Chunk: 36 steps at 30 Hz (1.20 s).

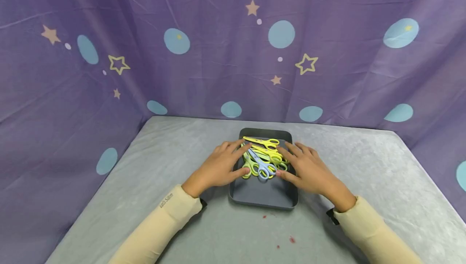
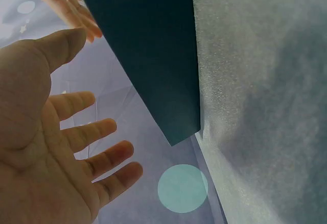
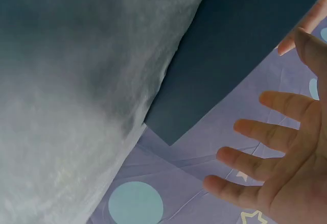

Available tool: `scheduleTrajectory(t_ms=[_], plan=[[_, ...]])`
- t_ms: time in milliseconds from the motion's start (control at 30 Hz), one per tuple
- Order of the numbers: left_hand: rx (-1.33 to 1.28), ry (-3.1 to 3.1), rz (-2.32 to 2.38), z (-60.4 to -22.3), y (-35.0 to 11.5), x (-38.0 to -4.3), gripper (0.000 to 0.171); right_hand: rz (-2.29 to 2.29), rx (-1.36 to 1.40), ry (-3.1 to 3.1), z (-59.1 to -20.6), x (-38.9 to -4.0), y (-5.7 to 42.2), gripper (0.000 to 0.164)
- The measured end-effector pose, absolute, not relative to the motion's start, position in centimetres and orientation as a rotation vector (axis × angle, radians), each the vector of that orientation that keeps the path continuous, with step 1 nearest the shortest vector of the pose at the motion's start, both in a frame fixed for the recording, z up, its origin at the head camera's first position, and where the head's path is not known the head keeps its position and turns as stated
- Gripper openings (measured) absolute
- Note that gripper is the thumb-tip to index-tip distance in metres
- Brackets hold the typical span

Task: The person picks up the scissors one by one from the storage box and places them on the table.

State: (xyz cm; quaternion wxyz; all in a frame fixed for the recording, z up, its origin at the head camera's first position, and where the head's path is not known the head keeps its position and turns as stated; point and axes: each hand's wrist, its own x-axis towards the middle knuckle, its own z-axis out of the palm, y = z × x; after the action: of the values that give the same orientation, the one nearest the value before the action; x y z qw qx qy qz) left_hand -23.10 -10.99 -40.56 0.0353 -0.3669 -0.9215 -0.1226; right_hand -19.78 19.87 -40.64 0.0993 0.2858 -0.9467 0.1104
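In the head view a pile of yellow and green scissors (image 1: 271,143) lies in a dark grey tray (image 1: 262,197), toward its far half. On top of the pile rest light blue scissors (image 1: 259,162), handles toward the near side. My left hand (image 1: 223,166) hovers over the tray's left edge with fingers spread. Over the right edge is my right hand (image 1: 309,169), fingers spread too. Both wrist views show straight, parted fingers beside the tray's outer wall (image 2: 153,55), holding nothing. Whether any fingertip touches the scissors cannot be told.
The tray stands on a table covered with grey cloth (image 1: 182,146). A few small red marks (image 1: 292,239) dot the cloth in front of it. A purple curtain (image 1: 218,73) with stars and blue ovals hangs behind and at the sides.
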Motion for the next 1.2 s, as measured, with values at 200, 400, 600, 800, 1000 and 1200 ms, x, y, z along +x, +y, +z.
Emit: scheduleTrajectory(t_ms=[200, 400, 600, 800, 1000, 1200], plan=[[-1.041, -2.88, -0.519, -40.4, -11.0, -23.3, 0.072, 0.351, 0.872, -2.772, -40.1, -20.4, 20.0, 0.068], [-0.907, -2.929, -0.744, -40.7, -11.2, -23.7, 0.068, 0.383, 0.898, -2.771, -40.5, -21.7, 20.2, 0.063], [-0.765, -2.963, -1.041, -40.9, -11.2, -24.1, 0.069, 0.392, 0.908, -2.755, -40.8, -22.5, 20.2, 0.068], [-0.623, -3.042, -1.331, -40.9, -10.9, -24.1, 0.076, 0.374, 0.994, -2.721, -40.8, -23.6, 19.9, 0.072], [-0.489, -3.022, -1.57, -40.9, -10.6, -24.2, 0.073, 0.356, 1.113, -2.704, -40.4, -24.8, 19.7, 0.066], [-0.427, -3.009, -1.636, -41.0, -10.4, -24.2, 0.073, 0.334, 1.201, -2.719, -40.0, -25.9, 19.4, 0.057]])
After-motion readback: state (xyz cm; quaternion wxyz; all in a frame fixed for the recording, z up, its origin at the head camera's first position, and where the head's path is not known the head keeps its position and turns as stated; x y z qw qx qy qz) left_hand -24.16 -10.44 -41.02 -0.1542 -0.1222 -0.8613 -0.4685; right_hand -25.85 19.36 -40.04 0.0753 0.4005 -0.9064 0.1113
